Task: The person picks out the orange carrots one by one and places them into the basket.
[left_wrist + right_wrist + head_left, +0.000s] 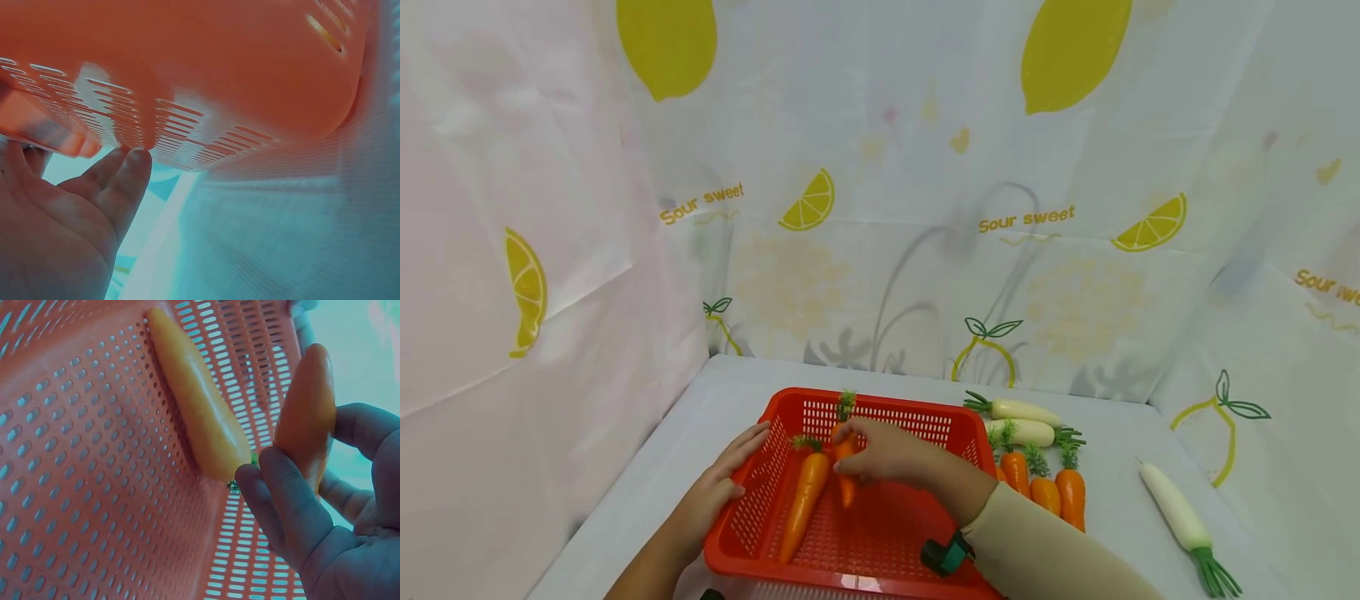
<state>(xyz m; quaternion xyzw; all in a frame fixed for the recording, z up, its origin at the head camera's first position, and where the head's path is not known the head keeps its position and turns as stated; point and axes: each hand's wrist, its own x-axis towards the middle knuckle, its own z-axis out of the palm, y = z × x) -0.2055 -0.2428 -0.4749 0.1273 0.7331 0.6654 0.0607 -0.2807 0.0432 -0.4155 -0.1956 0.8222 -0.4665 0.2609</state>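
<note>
My right hand pinches an orange carrot with a leafy green top between thumb and fingers, over the left half of a red plastic basket. In the right wrist view this carrot hangs over the perforated basket floor. A larger carrot lies inside, along the left wall, its green tuft toward the back. My left hand touches the basket's left side at the rim, fingers extended. From the left wrist view, its fingertips meet the slotted outer wall.
Right of the basket lie several carrots, partly hidden by the right sleeve. Behind them are two white radishes. Another white radish lies farther right on the white table. A lemon-print curtain encloses the back and sides.
</note>
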